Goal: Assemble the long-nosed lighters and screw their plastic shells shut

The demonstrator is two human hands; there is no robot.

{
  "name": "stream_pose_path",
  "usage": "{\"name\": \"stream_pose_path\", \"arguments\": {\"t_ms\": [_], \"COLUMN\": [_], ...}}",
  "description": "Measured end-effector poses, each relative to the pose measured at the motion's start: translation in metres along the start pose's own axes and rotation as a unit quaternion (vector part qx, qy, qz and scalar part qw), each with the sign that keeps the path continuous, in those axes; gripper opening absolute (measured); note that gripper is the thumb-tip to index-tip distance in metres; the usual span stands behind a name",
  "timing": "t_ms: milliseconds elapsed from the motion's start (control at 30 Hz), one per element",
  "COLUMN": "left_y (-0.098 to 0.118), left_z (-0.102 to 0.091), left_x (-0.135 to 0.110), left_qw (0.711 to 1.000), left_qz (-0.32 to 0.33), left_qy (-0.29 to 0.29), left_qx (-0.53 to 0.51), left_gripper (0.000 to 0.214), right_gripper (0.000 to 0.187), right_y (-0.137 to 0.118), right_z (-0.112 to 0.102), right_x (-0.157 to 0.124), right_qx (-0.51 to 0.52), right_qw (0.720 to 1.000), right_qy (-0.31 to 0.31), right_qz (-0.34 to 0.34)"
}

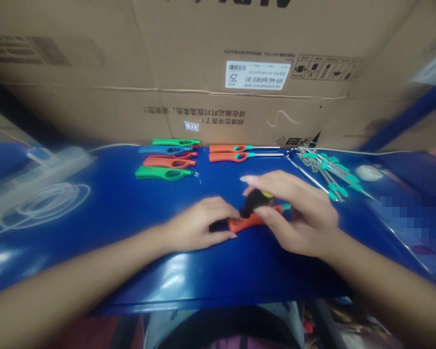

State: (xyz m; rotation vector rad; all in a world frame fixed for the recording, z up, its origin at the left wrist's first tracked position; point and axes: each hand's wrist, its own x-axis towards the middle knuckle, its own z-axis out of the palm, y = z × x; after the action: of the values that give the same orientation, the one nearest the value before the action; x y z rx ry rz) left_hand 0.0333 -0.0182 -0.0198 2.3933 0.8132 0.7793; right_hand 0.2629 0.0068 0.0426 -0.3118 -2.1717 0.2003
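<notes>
An orange long-nosed lighter (239,224) lies on the blue table between my hands, its teal collar toward the right. My left hand (207,223) is closed on the lighter's left end, fingertips and thumb at its edges. Above it, my right hand (294,213) grips a short black and yellow screwdriver (255,201) between thumb and fingers. The screwdriver's dark end points down at the left part of the lighter's handle; its tip is blurred, so contact cannot be made out. Behind my hands rest two orange lighters (228,156) with metal tubes.
Several green, blue, red and orange lighter handles (163,173) lie back left. Metal tubes with teal collars (329,169) are piled back right, near a small white round object (368,172). A coiled white cable (54,203) lies left. A cardboard wall (112,72) closes the table's back.
</notes>
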Motion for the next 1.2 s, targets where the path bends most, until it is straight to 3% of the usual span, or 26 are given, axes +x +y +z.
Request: {"name": "stream_pose_path", "arguments": {"t_ms": [100,300,433,633,800,1000,1133,1200], "left_y": [0.000,-0.001,-0.001,-0.001,-0.001,-0.002,-0.003,-0.003], "left_z": [0.000,0.001,0.001,0.001,0.001,0.001,0.002,0.002], "left_x": [0.000,-0.001,-0.001,0.000,0.000,-0.001,-0.001,-0.001], "left_qw": [1.000,1.000,1.000,1.000,1.000,1.000,1.000,1.000], "left_qz": [0.001,0.002,0.003,-0.002,0.000,0.003,0.008,0.006], "left_qy": [-0.002,0.007,0.006,0.006,0.000,0.010,0.014,0.010], "left_qx": [-0.006,-0.001,0.002,0.006,-0.002,0.001,0.001,-0.001], "left_gripper": [0.023,0.027,0.028,0.025,0.024,0.026,0.028,0.029], "right_gripper": [0.049,0.044,0.040,0.041,0.034,0.039,0.031,0.031], "right_y": [0.003,0.002,0.003,0.000,0.000,0.001,0.008,0.010], "right_z": [0.000,0.003,0.005,0.003,0.001,0.003,0.004,0.004], "right_x": [-0.001,0.000,-0.001,0.001,0.001,0.001,0.002,0.001], "right_qx": [-0.089,0.027,-0.055,0.046,-0.068,0.082,-0.033,-0.039], "right_qw": [0.993,0.999,0.996,0.997,0.997,0.992,0.998,0.998], "right_qy": [0.034,0.019,0.066,-0.015,0.028,-0.024,0.044,0.050], "right_qz": [-0.063,0.016,-0.025,0.062,-0.023,0.091,0.009,0.003]}}
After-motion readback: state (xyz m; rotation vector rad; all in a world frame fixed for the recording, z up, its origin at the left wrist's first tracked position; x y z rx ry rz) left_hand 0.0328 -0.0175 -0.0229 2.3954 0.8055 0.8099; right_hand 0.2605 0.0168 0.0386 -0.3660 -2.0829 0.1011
